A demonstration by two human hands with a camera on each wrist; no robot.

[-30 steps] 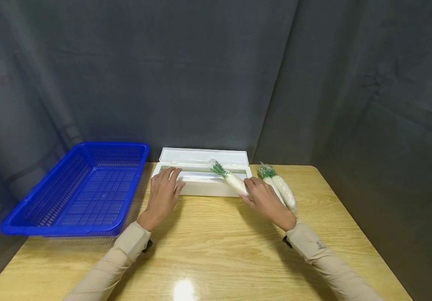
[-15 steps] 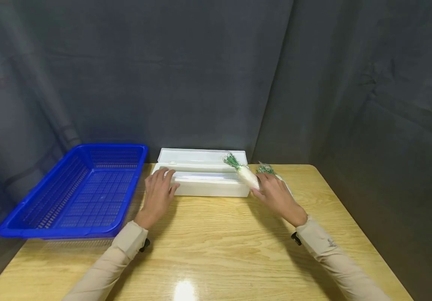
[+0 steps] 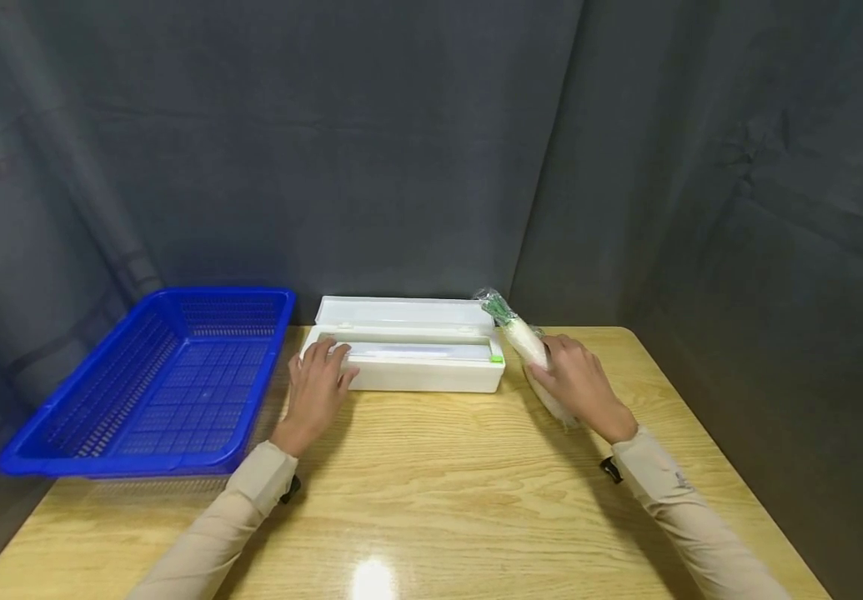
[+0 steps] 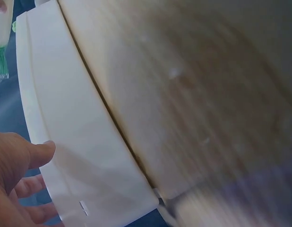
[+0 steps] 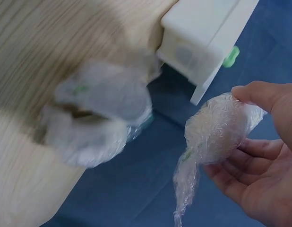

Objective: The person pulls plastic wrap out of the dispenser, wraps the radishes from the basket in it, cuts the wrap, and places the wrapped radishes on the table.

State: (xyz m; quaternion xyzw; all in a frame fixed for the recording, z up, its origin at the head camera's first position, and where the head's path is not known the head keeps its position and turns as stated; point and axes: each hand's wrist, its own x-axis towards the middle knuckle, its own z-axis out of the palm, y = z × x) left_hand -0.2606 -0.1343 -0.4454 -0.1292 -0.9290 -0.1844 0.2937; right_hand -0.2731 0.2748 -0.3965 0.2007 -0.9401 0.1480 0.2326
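Observation:
My right hand (image 3: 577,379) grips a white daikon radish (image 3: 523,340) wrapped in clear film, tilted with its green tops toward the back. In the right wrist view, its twisted film end (image 5: 186,182) hangs down. Beneath it on the table lie two more wrapped daikons, mostly covered in the head view; their blurred ends (image 5: 108,90) show in the right wrist view. My left hand (image 3: 316,392) rests its fingers over the front rim of a long white cling film dispenser box (image 3: 423,377), at its left end. The thumb (image 4: 42,155) lies across the front wall.
The box's lid (image 3: 404,312) stands raised at the back, and a green slider (image 3: 496,359) sits at its right end. A blue plastic basket (image 3: 266,392) stands left on the wooden table (image 3: 416,492). Dark curtains (image 3: 371,150) hang behind and on both sides.
My right hand has carried the daikon rightward, from above the box to over the other daikons. The green slider has come into view. My left hand has barely moved.

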